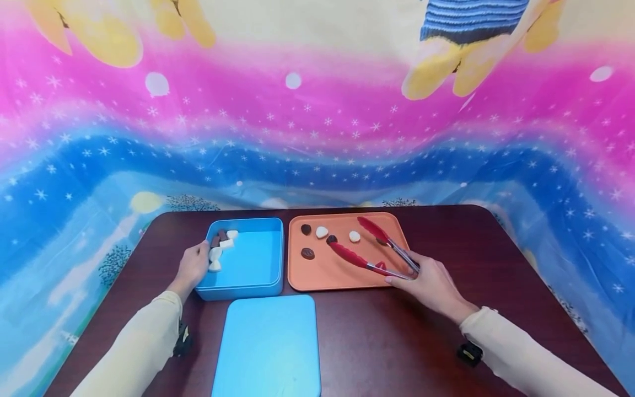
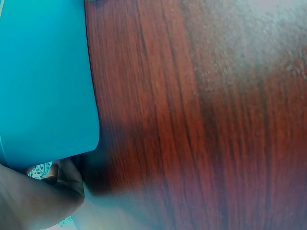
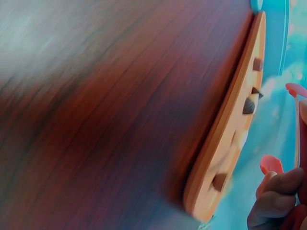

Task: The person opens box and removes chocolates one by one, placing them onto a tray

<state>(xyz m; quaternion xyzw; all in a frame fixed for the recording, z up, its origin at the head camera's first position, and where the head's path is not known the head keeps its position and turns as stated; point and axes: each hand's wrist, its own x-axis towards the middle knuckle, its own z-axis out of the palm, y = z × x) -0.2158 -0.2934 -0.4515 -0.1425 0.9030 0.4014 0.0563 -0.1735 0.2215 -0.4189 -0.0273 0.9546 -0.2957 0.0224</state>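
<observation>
Red tongs, clasped in the right hand, gaped over the orange tray, where several chocolates apparently remained, with others already inside the blue box the left hand gripped!

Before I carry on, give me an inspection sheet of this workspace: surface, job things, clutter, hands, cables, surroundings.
Surface: dark wood-grain table.
Job things: open blue box, brown pieces and white pieces along its left side; orange tray beside it, bearing dark pieces and more white ones; blue lid lying flat on the near side.
Clutter: nothing seen.
Hands: left hand holds the box's left wall; right hand holds red-tipped tongs, tips apart over the tray.
Cables: nothing seen.
Surroundings: printed snowflake backdrop behind the table.
</observation>
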